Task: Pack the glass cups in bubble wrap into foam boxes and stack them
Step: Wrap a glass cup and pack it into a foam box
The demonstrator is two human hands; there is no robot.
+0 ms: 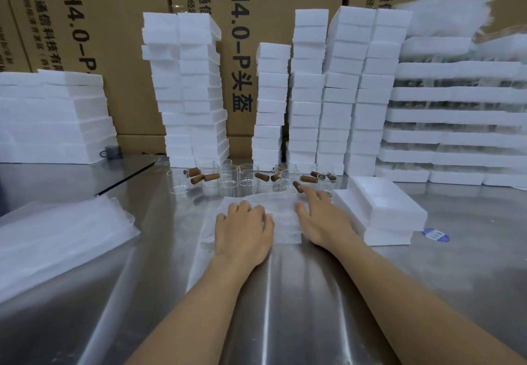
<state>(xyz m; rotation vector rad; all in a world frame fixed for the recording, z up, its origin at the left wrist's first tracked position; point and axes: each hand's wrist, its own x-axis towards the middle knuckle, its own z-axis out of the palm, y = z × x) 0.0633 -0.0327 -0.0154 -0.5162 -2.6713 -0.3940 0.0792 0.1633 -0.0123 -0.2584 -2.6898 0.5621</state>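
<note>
A person's two bare forearms are reaching out over a shiny metal table (285, 307), seen from above. The left hand (243, 229) is lying palm down on a sheet of bubble wrap (282, 207) spread flat in the middle of the table, its fingers only slightly bent and gripping nothing. The right hand (319, 219) is resting at the sheet's right edge with fingers stretched forward – holding nothing, its fingertips just beside the brown handle of the nearest cup; whether they are touching it cannot be told.

The glass cups (229, 178), clear with brown handles, are standing unwrapped in a loose row across the table just beyond the sheet. Just right of the right hand, an open foam box (382, 207) is sitting on top of another white foam piece, its hollow facing up.

Behind the cups, tall stacks of foam boxes (194, 88) are rising in several columns, some leaning, with lower and wider stacks at both sides. A pile of bubble wrap sheets (57, 239) is lying at the near left. Brown cardboard cartons (114, 22) with printed lettering are forming the backdrop.
</note>
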